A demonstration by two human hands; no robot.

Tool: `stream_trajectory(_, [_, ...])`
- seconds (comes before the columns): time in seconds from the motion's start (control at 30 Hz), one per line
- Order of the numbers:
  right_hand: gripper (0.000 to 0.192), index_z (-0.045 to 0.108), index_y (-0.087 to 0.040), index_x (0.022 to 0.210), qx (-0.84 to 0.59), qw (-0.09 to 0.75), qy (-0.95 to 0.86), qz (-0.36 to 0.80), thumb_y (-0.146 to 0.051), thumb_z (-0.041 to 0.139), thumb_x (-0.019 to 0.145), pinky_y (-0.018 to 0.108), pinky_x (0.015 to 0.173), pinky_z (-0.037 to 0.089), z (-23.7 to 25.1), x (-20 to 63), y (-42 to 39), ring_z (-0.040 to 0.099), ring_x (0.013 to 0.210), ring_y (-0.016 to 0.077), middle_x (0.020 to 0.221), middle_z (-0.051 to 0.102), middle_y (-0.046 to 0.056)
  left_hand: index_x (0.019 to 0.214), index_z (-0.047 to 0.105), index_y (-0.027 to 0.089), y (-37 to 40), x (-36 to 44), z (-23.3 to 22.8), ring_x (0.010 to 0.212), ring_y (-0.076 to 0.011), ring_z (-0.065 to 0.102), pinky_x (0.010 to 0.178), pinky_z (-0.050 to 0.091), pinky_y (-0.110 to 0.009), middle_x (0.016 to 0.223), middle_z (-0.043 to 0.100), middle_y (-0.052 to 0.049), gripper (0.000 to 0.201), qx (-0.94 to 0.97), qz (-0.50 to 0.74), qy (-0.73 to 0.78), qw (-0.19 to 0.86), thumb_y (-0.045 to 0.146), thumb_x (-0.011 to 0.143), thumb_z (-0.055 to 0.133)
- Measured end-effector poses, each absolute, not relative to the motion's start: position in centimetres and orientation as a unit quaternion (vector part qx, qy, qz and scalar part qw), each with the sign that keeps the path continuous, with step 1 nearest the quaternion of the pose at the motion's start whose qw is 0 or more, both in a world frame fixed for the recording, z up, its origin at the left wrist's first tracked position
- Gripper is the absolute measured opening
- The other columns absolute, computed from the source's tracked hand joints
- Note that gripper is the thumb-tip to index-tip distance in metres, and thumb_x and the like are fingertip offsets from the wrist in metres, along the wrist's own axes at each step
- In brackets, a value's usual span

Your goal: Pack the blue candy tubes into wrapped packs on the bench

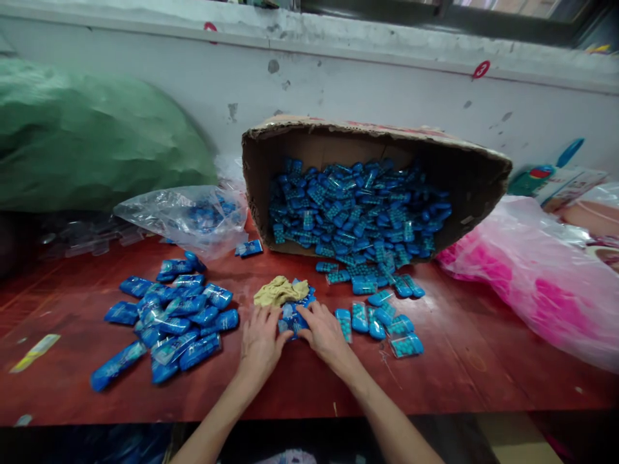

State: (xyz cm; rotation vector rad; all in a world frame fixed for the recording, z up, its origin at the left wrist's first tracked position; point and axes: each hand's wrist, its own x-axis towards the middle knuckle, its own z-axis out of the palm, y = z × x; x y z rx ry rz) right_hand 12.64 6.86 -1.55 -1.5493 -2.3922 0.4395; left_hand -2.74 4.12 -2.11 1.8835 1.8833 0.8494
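Small blue printed plastic sleeves [291, 321] lie on the table between my hands. My left hand [261, 338] has its fingers bent and its thumb against the left edge of the sleeves. From the other side, my right hand [326, 330] grips them with thumb and fingertips. A crumpled yellowish cloth [280, 291] lies just beyond my fingers, with more blue sleeves partly under it. To the right are several small clear boxes [376, 324] with blue caps and turquoise beads or pellets inside. On the left, a pile of similar boxes in blue printed wrapping [176, 316] is heaped.
A cardboard box [483, 167] on its side spills many blue-capped boxes onto the red table [271, 393]. Behind the left pile sits a clear bag [159, 209]; a large green sack [97, 135] bulges beyond. A pink plastic bag [522, 283] rests right, a yellow cutter [36, 352] far left.
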Motion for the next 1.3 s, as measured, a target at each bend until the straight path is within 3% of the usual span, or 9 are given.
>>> stream_trajectory(0.1, [0.024,0.056,-0.026,0.102,-0.551,0.108,-0.817,0.132,-0.027,0.058,0.079,0.027,0.07,0.04,-2.3,12.5,6.7,0.052,0.088,0.0208,0.098,0.055,0.004,0.108,0.059,0.019,4.3,-2.2,-3.5,0.121,-0.035,0.033,0.093,0.031,-0.051,0.123,0.05,-0.015,0.038,0.709,0.17,0.68,0.083,0.025,0.07,0.059])
stream_trajectory(0.27, [0.008,0.057,-0.023,0.088,-0.563,0.113,-0.81,0.12,-0.023,0.051,0.083,0.025,0.067,0.039,-2.8,12.4,6.8,0.053,0.087,0.0191,0.093,0.056,0.004,0.102,0.062,0.025,4.6,-1.9,-3.3,0.117,-0.034,0.034,0.087,0.035,-0.048,0.119,0.051,-0.012,0.031,0.718,0.125,0.683,0.052,0.026,0.072,0.057])
stream_trajectory(0.53, [0.006,0.055,-0.023,0.088,-0.548,0.114,-0.822,0.106,-0.023,0.051,0.083,0.024,0.064,0.038,-3.1,12.1,7.6,0.055,0.084,0.0176,0.09,0.057,0.002,0.093,0.065,0.027,5.2,-2.2,-3.3,0.107,-0.0283,0.04,0.086,0.035,-0.043,0.107,0.054,-0.009,0.023,0.715,0.145,0.681,0.064,0.028,0.071,0.059])
stream_trajectory(0.77, [0.009,0.053,-0.018,0.089,-0.54,0.104,-0.83,0.091,-0.019,0.045,0.085,0.026,0.064,0.039,-3.4,11.9,7.5,0.055,0.084,0.0189,0.092,0.058,0.006,0.103,0.061,0.026,5.3,-2.6,-4.1,0.111,-0.0278,0.038,0.089,0.033,-0.044,0.111,0.055,-0.008,0.034,0.713,0.165,0.678,0.063,0.027,0.068,0.061])
stream_trajectory(0.9, [0.01,0.052,-0.022,0.093,-0.529,0.104,-0.837,0.092,-0.024,0.051,0.083,0.024,0.061,0.039,-3.0,11.9,7.8,0.056,0.083,0.0175,0.093,0.057,0.003,0.098,0.063,0.024,5.5,-2.7,-3.8,0.107,-0.0274,0.041,0.086,0.036,-0.042,0.106,0.057,-0.008,0.032,0.715,0.171,0.674,0.072,0.028,0.067,0.063])
stream_trajectory(1.17, [0.013,0.051,-0.017,0.087,-0.524,0.102,-0.841,0.089,-0.014,0.038,0.086,0.026,0.065,0.04,-3.4,11.6,7.8,0.056,0.082,0.0191,0.088,0.058,0.007,0.101,0.061,0.025,5.5,-2.9,-4.0,0.108,-0.028,0.042,0.085,0.037,-0.042,0.107,0.058,-0.008,0.034,0.718,0.167,0.673,0.063,0.03,0.068,0.061])
stream_trajectory(1.3, [0.009,0.05,-0.018,0.091,-0.498,0.1,-0.856,0.097,-0.024,0.048,0.084,0.025,0.062,0.04,-2.8,12.4,8.4,0.057,0.082,0.0183,0.093,0.058,0.005,0.102,0.061,0.023,5.5,-2.9,-3.8,0.107,-0.028,0.042,0.085,0.037,-0.042,0.106,0.058,-0.009,0.035,0.723,0.171,0.667,0.062,0.033,0.069,0.06])
